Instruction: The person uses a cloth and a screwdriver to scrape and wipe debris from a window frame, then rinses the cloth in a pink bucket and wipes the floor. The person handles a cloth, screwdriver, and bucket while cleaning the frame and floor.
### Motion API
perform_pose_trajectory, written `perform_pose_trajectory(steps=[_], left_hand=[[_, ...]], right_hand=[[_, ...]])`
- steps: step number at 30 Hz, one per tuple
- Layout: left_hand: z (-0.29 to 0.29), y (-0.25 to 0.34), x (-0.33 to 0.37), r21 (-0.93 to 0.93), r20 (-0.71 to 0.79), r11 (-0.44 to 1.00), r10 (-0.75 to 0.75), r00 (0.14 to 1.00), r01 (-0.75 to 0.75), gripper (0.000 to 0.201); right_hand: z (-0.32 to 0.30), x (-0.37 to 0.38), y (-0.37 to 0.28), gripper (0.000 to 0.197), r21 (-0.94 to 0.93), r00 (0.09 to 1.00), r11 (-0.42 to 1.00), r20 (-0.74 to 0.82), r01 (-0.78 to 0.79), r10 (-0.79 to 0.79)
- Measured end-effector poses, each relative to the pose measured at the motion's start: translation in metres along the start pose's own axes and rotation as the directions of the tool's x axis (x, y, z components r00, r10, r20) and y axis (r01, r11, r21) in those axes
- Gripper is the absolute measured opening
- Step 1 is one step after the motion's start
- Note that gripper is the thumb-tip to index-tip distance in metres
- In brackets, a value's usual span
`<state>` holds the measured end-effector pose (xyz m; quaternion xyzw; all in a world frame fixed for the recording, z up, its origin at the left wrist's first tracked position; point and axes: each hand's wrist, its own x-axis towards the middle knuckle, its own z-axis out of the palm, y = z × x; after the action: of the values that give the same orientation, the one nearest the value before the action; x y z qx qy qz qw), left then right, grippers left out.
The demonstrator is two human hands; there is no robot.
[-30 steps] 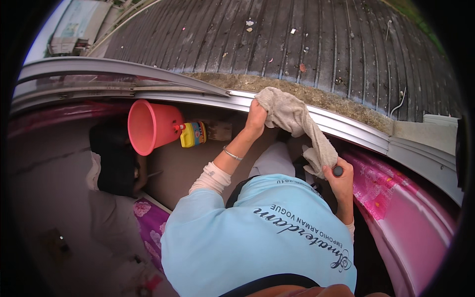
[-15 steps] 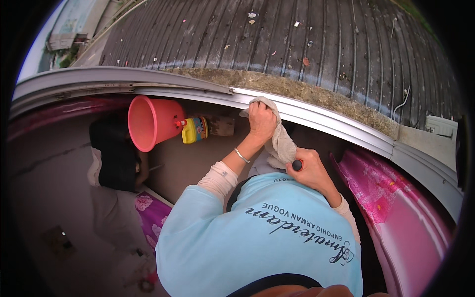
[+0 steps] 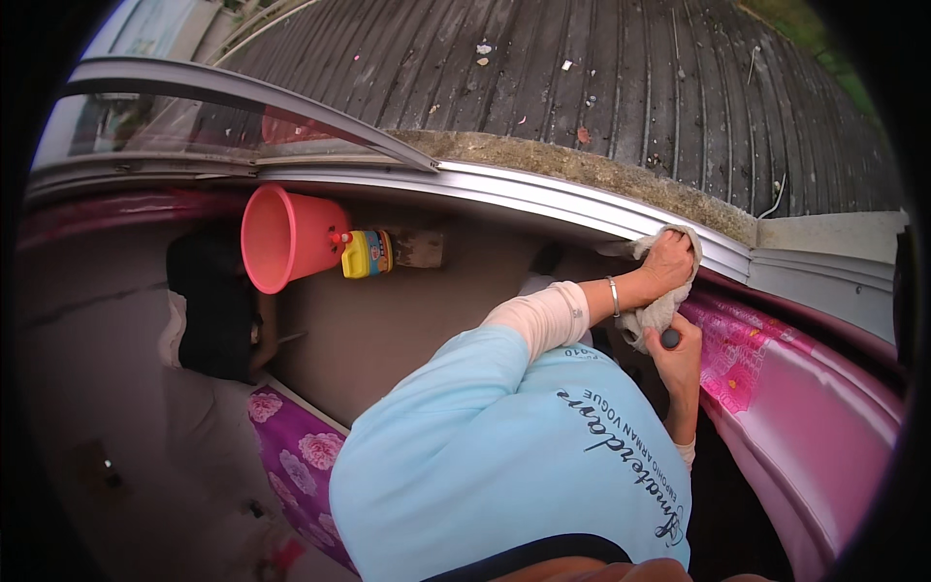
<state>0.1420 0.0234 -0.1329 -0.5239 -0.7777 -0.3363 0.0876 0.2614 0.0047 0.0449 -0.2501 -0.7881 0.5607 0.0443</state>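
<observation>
A beige cloth (image 3: 656,315) lies bunched beside the silver window track (image 3: 582,202), stretching from the left hand (image 3: 669,264), nearer the track and clutching it, back to the right hand (image 3: 683,354), wrapped around a dark-ended handle (image 3: 670,339)

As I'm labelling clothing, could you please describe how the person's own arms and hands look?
The left hand and right hand wear no gloves. On the left are a silver bangle, a pale pink undersleeve and a light-blue sleeve; on the right, a pale cuff shows.

cloth (image 3: 654,315) partly under left hand (image 3: 669,264), handle (image 3: 670,339) mostly hidden in right hand (image 3: 683,361)
</observation>
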Motion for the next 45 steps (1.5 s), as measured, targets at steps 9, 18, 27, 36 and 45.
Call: perform_pose_trajectory(steps=[9,18,27,36,45], left_hand=[[-0.013,0.006,0.076,-0.775,0.631,-0.187,-0.181,0.755,0.603,0.025],[-0.208,-0.099,-0.051,-0.952,0.251,-0.045,-0.685,0.684,0.304,0.035],[-0.266,-0.192,-0.1,0.387,-0.104,0.352,-0.902,0.419,0.852,0.033],[-0.244,-0.221,-0.065,0.62,0.191,0.534,-0.813,0.55,0.574,0.018],[-0.122,-0.089,-0.002,0.288,0.432,0.897,-0.435,0.79,0.335,0.01]], right_hand=[[-0.04,-0.03,0.017,0.016,0.041,0.976,0.999,-0.219,-0.009,0.018],[0.003,-0.003,0.001,0.024,0.189,0.996,0.981,0.064,0.047,-0.06],[0.093,0.053,-0.048,0.026,0.028,0.882,0.963,0.395,0.268,-0.256],[0.097,0.059,-0.063,0.016,0.116,0.863,0.965,0.431,0.234,-0.261],[0.038,0.025,-0.025,0.016,0.09,0.976,0.993,0.196,0.08,-0.097]])
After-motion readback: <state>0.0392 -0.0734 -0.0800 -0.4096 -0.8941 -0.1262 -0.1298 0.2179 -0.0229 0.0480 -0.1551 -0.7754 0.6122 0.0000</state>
